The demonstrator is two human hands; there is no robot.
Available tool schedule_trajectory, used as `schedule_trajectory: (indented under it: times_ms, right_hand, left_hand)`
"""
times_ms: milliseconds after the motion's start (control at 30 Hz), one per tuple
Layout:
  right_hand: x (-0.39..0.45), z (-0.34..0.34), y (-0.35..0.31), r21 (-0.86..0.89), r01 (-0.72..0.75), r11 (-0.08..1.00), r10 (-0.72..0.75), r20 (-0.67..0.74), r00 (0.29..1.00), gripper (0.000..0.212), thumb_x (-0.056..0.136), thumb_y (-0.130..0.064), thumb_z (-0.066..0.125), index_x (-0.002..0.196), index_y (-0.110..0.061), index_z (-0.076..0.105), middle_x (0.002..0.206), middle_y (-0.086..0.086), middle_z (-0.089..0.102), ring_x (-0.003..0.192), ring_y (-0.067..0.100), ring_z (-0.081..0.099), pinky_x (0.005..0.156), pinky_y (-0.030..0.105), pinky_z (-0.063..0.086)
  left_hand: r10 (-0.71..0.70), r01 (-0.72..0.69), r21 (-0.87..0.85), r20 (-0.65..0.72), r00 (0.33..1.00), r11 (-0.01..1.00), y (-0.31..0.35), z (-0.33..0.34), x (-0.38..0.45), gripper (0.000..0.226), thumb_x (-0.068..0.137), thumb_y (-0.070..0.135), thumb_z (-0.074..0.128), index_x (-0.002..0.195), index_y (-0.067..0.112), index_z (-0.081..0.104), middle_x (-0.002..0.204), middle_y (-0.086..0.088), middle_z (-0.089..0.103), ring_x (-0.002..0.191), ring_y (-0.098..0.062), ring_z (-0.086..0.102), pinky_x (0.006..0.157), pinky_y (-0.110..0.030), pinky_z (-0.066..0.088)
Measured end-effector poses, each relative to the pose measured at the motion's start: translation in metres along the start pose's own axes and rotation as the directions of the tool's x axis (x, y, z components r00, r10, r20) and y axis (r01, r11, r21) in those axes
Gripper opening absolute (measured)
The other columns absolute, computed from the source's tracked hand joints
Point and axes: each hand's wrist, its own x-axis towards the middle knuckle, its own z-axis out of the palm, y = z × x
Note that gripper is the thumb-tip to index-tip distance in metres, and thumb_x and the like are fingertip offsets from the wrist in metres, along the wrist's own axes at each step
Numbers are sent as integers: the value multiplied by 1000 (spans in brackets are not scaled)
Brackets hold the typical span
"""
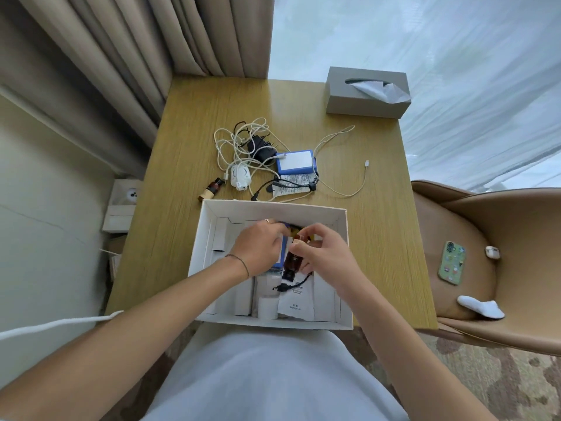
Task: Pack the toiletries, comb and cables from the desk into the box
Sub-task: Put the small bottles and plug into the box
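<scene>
Amber bottle (pixel 293 261) lies in white box (pixel 209 226); cables (pixel 243 144) on desk.

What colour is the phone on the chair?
The phone is light green with little colourful stickers or pictures on its back, seen in the head view.

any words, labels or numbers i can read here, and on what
None can be read.
White sachet in the white cardboard box: small dark print, too blurred.
White printed packet under the cables on the wooden desk: lines of print, too small.
Small brown bottle on the desk: label illegible.
</scene>
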Motion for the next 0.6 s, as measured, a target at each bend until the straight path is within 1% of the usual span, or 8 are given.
schedule_trajectory:
  times_ms: [100,133,167,233,300,400,500,600]
  right_hand:
    - [6,20,-3,7,9,1000,-9,-7,1000,18,80,-13,74,93,-16,63,84,12,72,64,16,71,57,32,61]
    - [9,27,-3,-12,12,1000,-12,-7,1000,18,80,-13,75,93,-16,63,86,13,72,68,18,72,58,32,61]
    - [11,35,-2,-45,12,999,-12,0,1000,19,80,-14,76,93,-17,63,87,12,71,72,21,73,62,36,63]
    - [16,53,0,-108,13,994,-9,39,999,19,80,-18,78,93,-19,64,85,9,71,75,23,74,68,40,64]
    - [21,73,3,-228,45,973,-24,92,995,20,78,-24,79,92,-22,64,83,3,72,74,20,73,67,37,63]
    - [29,100,10,-430,132,893,-72,154,986,22,74,-31,78,90,-25,64,80,-5,70,72,13,66,60,29,55]
    - [37,121,20,-557,174,812,-61,215,975,20,75,-30,78,88,-22,66,81,-2,68,74,16,64,60,30,53]
    - [43,135,25,-653,210,728,-55,250,967,18,78,-28,77,87,-19,64,81,-1,66,77,19,61,63,33,54]
  left_hand:
    - [-44,29,-108,-139,989,994,-11,-28,-18,35,93,2,47,112,17,72,112,-1,71,100,-19,65,87,-35,55]
    - [-60,33,-137,-199,978,990,-14,-38,-24,36,93,0,47,111,17,72,109,0,72,99,-16,66,87,-33,55]
    - [-63,25,-152,-253,965,988,-17,-47,-29,36,92,-2,47,109,17,73,107,1,72,98,-15,65,86,-31,55]
    - [-45,-5,-146,-337,940,989,-24,-60,-40,34,91,-3,49,104,17,73,103,2,71,94,-13,64,81,-28,54]
    - [-28,-6,-83,-397,918,997,-34,-69,-48,32,90,-3,51,103,17,73,101,3,69,94,-14,61,75,-25,51]
    - [-45,54,8,-461,886,998,-50,-76,-55,30,88,0,55,104,18,72,103,1,66,98,-17,55,74,-27,48]
    - [-105,129,17,-480,871,991,-65,-78,-59,34,83,-2,60,106,21,71,104,1,62,94,-17,50,74,-28,47]
    - [-158,171,-14,-459,874,985,-74,-79,-63,34,83,0,64,108,22,70,102,4,59,93,-15,48,73,-27,45]
